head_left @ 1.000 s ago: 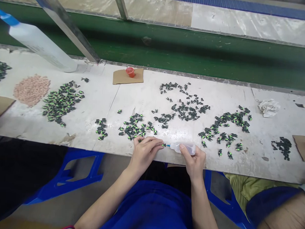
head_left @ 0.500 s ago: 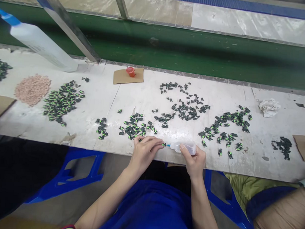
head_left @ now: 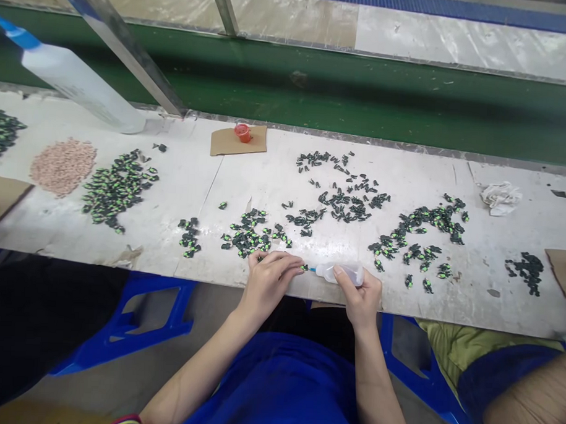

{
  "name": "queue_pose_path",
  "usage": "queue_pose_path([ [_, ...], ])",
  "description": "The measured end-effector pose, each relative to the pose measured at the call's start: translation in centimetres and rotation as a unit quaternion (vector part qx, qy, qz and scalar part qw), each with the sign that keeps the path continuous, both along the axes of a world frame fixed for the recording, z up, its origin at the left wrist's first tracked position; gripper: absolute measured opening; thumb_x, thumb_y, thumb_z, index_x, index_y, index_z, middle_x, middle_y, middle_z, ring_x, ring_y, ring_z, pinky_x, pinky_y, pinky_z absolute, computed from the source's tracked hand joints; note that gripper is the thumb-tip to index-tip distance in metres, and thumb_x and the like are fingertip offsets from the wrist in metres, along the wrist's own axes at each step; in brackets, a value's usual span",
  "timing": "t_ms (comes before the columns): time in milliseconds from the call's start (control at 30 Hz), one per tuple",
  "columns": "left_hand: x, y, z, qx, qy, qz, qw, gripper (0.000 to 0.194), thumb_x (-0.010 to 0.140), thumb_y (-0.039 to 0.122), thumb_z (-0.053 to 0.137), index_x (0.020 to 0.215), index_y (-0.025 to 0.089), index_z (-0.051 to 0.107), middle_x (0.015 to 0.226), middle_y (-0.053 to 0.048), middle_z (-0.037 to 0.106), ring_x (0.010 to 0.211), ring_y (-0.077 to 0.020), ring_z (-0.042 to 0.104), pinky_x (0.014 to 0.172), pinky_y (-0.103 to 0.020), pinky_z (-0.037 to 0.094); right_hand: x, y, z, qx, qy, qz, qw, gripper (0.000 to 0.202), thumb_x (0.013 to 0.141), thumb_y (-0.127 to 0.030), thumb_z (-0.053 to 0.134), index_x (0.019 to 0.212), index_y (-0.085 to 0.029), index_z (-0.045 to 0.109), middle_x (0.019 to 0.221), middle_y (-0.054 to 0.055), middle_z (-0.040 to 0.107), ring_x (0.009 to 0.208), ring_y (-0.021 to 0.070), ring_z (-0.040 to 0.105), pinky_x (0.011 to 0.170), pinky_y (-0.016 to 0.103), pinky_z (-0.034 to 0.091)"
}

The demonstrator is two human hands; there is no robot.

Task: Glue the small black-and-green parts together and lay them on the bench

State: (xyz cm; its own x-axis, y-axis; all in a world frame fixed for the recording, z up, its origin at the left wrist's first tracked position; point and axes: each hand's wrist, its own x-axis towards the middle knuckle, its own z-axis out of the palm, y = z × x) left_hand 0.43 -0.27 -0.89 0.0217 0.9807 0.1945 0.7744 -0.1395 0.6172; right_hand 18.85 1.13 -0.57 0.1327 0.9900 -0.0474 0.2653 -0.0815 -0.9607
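Between the fingertips of my left hand (head_left: 270, 282) is pinched a small black-and-green plastic figure part (head_left: 304, 268). My right hand (head_left: 362, 296) is closed round a translucent squeeze bottle (head_left: 344, 273), tilted on its side. Its thin blue nozzle points left, and the tip is at or very near the part; whether they touch I cannot tell. Behind my left hand lies a loose pile of similar black-and-green parts (head_left: 252, 235). Further right is a spread of like pieces (head_left: 431, 220). Small dark pieces (head_left: 352, 205) lie scattered beyond my hands.
A large white bottle with a blue nozzle (head_left: 85, 87) stands at the back left beside a metal post (head_left: 131, 52). Pink pieces (head_left: 64, 166) are heaped at left. A red cup (head_left: 242, 133) sits on cardboard (head_left: 220, 143). Crumpled tissue (head_left: 501, 198) lies right. Another person's arm (head_left: 531, 400) shows lower right.
My hands, the squeeze bottle and the pinched part hold nearly the same position. At the lower right, the other person's arm has shifted slightly.
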Motion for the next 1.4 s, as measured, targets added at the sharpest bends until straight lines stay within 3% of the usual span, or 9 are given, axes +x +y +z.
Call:
queue_pose_path([
  [233,0.1,0.1,0.0,-0.002,-0.002,0.0,1.0,0.006,0.085,0.02,0.067,0.085,0.025,0.068,0.085,0.002,0.077,0.084,-0.0192,0.069,0.086,-0.04,0.029,-0.2,0.0,0.1,0.026,0.01,-0.02,0.999,0.035,0.074,-0.038,0.068,0.049,-0.018,0.053,0.046,-0.004,0.047,0.045,0.0105,0.044,0.044,0.023,0.035],
  [433,-0.1,0.2,0.4,-0.014,-0.002,-0.019,1.0,0.012,0.083,0.018,0.069,0.092,0.025,0.066,0.09,0.002,0.077,0.09,-0.0202,0.069,0.088,-0.04,0.029,0.4,0.1,-0.1,0.102,0.083,-0.09,0.987,0.02,0.076,-0.037,0.066,0.081,-0.018,0.066,0.073,0.004,0.069,0.066,0.019,0.065,0.056,0.028,0.05],
  [633,-0.6,2.7,1.9,0.003,0.016,0.002,1.0,0.013,0.092,0.019,0.056,0.091,0.025,0.068,0.095,0.0,0.076,0.092,-0.0204,0.065,0.085,-0.04,0.032,0.1,1.3,0.2,0.118,0.107,-0.086,0.984,0.038,0.066,-0.028,0.078,0.086,-0.024,0.045,0.083,0.002,0.072,0.088,0.0249,0.072,0.081,0.039,0.054],
  [767,-0.4,5.2,1.5,0.013,0.072,0.019,0.997,0.013,0.089,0.018,0.059,0.089,0.025,0.07,0.099,-0.004,0.074,0.1,-0.0263,0.057,0.083,-0.042,0.033,-0.5,2.4,-0.2,0.09,0.078,-0.074,0.99,0.047,0.066,-0.03,0.079,0.086,-0.025,0.037,0.093,0.006,0.074,0.1,0.0274,0.07,0.093,0.048,0.049],
  [867,-0.1,6.2,0.8,0.015,0.099,0.007,0.995,0.012,0.084,0.014,0.063,0.084,0.024,0.071,0.098,-0.007,0.072,0.101,-0.0288,0.054,0.079,-0.042,0.034,-0.6,2.4,-0.6,0.064,0.05,-0.07,0.994,0.049,0.066,-0.031,0.08,0.091,-0.025,0.037,0.105,0.011,0.072,0.1,0.0254,0.069,0.093,0.047,0.05],
  [967,-0.1,6.2,0.5,0.027,0.093,-0.002,0.995,0.013,0.083,0.013,0.064,0.081,0.024,0.071,0.095,-0.007,0.071,0.099,-0.0284,0.053,0.077,-0.042,0.034,-0.6,1.3,-0.7,0.126,0.0,-0.1,0.987,0.057,0.063,-0.03,0.083,0.102,-0.023,0.042,0.117,0.016,0.066,0.101,0.0237,0.066,0.084,0.041,0.053],
  [1100,-0.3,5.3,1.1,0.03,0.038,-0.013,0.999,0.013,0.085,0.017,0.065,0.08,0.027,0.072,0.087,-0.003,0.073,0.094,-0.0249,0.056,0.08,-0.042,0.035,-1.4,-1.3,-0.2,0.218,-0.05,-0.159,0.962,0.039,0.069,-0.027,0.08,0.098,-0.021,0.055,0.099,0.009,0.069,0.081,0.0193,0.064,0.069,0.033,0.052],
  [1233,-0.1,4.0,1.8,0.027,-0.096,-0.081,0.992,0.012,0.087,0.02,0.064,0.082,0.026,0.074,0.085,-0.002,0.074,0.088,-0.0211,0.062,0.083,-0.04,0.04,-2.6,-2.5,0.3,0.04,0.086,-0.046,0.994,0.023,0.088,-0.039,0.059,0.098,-0.019,0.067,0.084,0.007,0.071,0.072,0.0179,0.066,0.064,0.031,0.055],
  [1400,0.6,2.5,2.1,-0.01,-0.242,-0.143,0.96,0.018,0.087,0.033,0.064,0.076,0.025,0.075,0.083,-0.005,0.07,0.085,-0.02,0.063,0.082,-0.037,0.047,-2.6,-1.6,0.4,-0.123,0.281,0.037,0.951,0.038,0.076,-0.054,0.068,0.09,-0.019,0.072,0.071,0.002,0.07,0.061,0.0152,0.064,0.058,0.029,0.056],
])
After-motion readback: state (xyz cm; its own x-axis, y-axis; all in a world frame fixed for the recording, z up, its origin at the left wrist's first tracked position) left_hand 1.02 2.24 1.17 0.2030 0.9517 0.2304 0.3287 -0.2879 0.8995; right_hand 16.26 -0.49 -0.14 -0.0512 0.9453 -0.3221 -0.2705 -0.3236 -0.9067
